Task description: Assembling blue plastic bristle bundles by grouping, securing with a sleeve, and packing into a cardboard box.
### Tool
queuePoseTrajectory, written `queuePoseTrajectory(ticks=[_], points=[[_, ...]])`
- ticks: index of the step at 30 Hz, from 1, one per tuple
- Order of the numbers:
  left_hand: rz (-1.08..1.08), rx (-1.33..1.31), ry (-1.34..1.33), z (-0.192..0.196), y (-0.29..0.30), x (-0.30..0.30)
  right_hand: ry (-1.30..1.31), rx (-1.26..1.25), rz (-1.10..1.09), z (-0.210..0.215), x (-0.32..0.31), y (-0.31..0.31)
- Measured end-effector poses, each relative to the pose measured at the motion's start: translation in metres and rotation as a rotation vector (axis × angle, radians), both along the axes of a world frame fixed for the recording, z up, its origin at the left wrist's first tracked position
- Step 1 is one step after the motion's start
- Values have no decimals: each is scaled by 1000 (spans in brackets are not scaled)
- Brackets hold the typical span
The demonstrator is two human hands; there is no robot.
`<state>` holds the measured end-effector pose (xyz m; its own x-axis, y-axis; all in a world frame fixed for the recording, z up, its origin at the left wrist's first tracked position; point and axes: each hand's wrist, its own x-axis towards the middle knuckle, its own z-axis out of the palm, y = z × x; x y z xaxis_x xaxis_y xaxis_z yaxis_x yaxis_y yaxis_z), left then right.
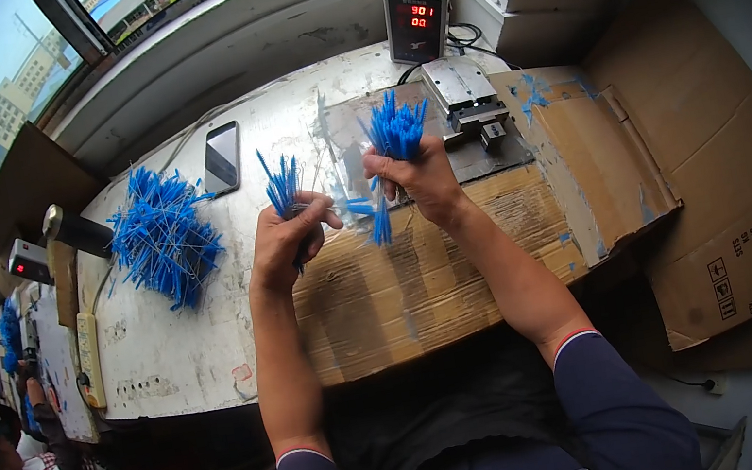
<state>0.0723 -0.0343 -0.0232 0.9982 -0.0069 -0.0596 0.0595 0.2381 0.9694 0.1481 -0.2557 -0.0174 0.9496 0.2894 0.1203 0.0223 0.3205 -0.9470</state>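
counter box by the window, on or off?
On. The small white counter box at the back of the table shows lit red digits on its dark screen.

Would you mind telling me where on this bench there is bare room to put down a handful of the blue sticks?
Bare white bench top lies below the loose blue pile, left of the left hand. The flat cardboard under both forearms is also free. It is crowded between the hands and around the metal fixture behind the right hand.

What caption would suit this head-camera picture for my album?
Left hand and right hand each grip a bundle of thin blue sticks above a cardboard-covered bench.
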Motion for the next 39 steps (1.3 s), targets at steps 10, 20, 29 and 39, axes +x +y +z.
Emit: queuePoseTrajectory(ticks=[10, 20, 29, 39], points=[[-27, -196, -54, -5, -25, 2, 9, 9, 217, -23, -14, 21], [-78, -237, 0, -12, -17, 5, 52, -12, 285, -18, -18, 23], [-91, -144, 46, 0, -18, 1, 51, 19, 398, -19, -15, 20], [-3, -144, 34, -4, -27, 2, 128, -48, 309, -17, -11, 16]])
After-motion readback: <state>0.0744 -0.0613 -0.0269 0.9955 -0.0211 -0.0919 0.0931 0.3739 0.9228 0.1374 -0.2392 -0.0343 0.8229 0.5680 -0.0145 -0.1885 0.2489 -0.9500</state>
